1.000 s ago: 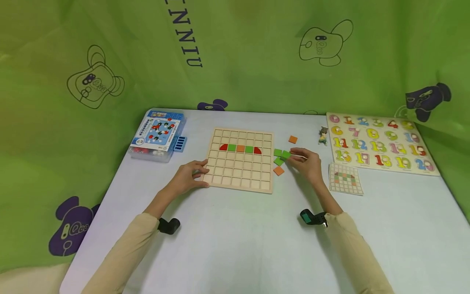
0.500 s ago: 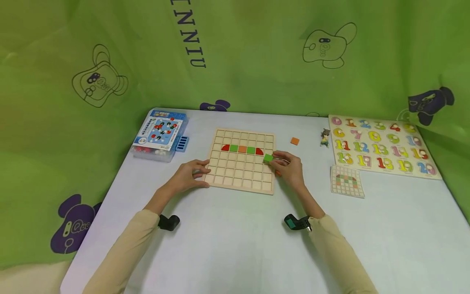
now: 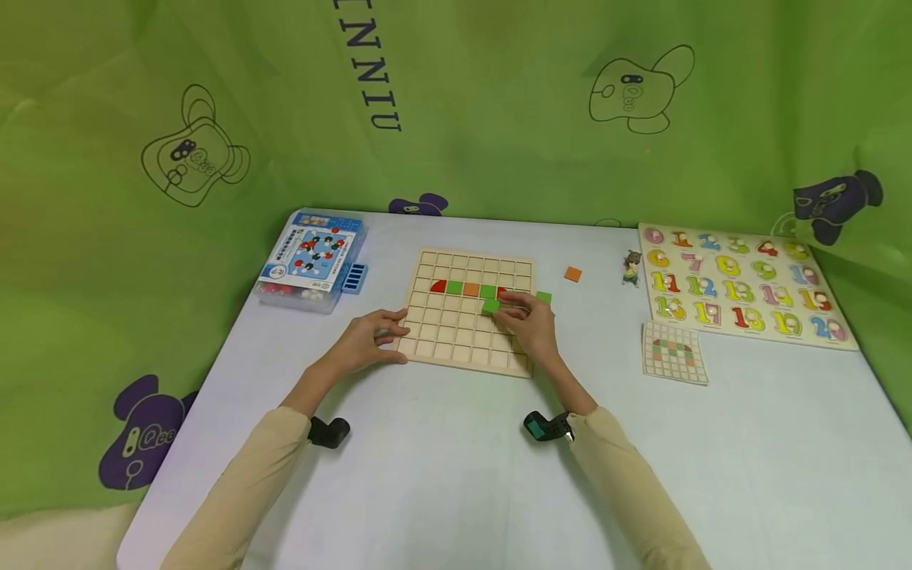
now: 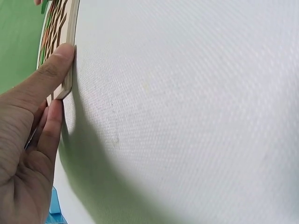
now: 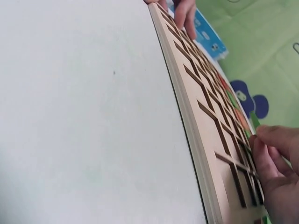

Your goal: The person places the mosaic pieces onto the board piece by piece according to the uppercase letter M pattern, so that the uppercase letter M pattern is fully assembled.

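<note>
A wooden grid board [image 3: 456, 340] lies on the white table. One row of it holds a red quarter-round tile [image 3: 438, 286], a green tile, an orange tile [image 3: 471, 290], another green tile and a second red piece partly covered by fingers. My left hand [image 3: 365, 342] grips the board's near left corner; in the left wrist view the thumb lies along the front edge and the fingers at the side. Between thumb and fingertips my right hand [image 3: 530, 326] pinches a green square tile [image 3: 491, 306], tilted over the cells just below the filled row.
Right of the board lie a green tile [image 3: 544, 298] and an orange tile [image 3: 573, 274]. Further right are a pattern card [image 3: 674, 353], a number puzzle board [image 3: 748, 285] and a small cat figure [image 3: 631, 268]. A plastic case [image 3: 309, 257] stands at the back left.
My right hand has lifted a green tile from the loose pieces right of the board and carried it left over the grid. The left hand stays at the corner.
</note>
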The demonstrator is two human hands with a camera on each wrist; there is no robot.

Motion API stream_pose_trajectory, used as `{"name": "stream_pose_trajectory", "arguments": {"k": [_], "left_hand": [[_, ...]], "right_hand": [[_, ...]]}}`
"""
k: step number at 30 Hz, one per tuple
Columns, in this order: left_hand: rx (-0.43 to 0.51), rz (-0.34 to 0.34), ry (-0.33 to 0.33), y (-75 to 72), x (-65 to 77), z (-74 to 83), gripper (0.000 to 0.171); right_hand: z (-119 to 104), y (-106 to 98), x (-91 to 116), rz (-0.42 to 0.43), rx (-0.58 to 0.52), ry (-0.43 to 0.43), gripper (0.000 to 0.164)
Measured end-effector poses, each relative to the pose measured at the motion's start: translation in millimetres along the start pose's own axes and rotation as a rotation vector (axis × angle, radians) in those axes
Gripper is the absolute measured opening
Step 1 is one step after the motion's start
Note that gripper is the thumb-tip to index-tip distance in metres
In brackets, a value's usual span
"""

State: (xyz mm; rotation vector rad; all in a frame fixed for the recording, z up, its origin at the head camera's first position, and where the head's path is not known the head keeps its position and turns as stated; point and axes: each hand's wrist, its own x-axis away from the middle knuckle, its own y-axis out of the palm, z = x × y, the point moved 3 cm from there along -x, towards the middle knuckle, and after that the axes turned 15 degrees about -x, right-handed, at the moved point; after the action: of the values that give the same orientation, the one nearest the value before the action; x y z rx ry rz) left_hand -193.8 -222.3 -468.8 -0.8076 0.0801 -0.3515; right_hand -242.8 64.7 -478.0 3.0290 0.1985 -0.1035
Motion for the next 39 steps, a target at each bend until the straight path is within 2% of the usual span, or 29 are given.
{"name": "stream_pose_trajectory", "arguments": {"k": [5, 9, 14, 18, 27, 39], "left_hand": [[0.007, 0.001, -0.004, 0.9, 0.1, -0.5, 0.041], [0.020, 0.004, -0.005, 1.7, -0.6, -1.2, 0.041], [0.025, 0.001, -0.006, 1.6, -0.1, -2.3, 0.042], [0.027, 0.000, -0.007, 0.3, 0.2, -0.7, 0.043], [0.016, 0.009, -0.014, 1.1, -1.0, -1.2, 0.044], [0.032, 0.003, -0.026, 1.4, 0.2, 0.6, 0.043]], "right_hand": [[4, 11, -6, -0.035, -0.042, -0.037, 0.035], [6, 21, -12, -0.053, -0.023, -0.070, 0.033], [6, 37, -14, -0.087, 0.049, -0.077, 0.033], [7, 50, -17, -0.111, 0.133, -0.120, 0.033], [3, 66, -24, -0.157, 0.201, -0.180, 0.029], [7, 76, -31, -0.222, 0.223, -0.158, 0.030]]}}
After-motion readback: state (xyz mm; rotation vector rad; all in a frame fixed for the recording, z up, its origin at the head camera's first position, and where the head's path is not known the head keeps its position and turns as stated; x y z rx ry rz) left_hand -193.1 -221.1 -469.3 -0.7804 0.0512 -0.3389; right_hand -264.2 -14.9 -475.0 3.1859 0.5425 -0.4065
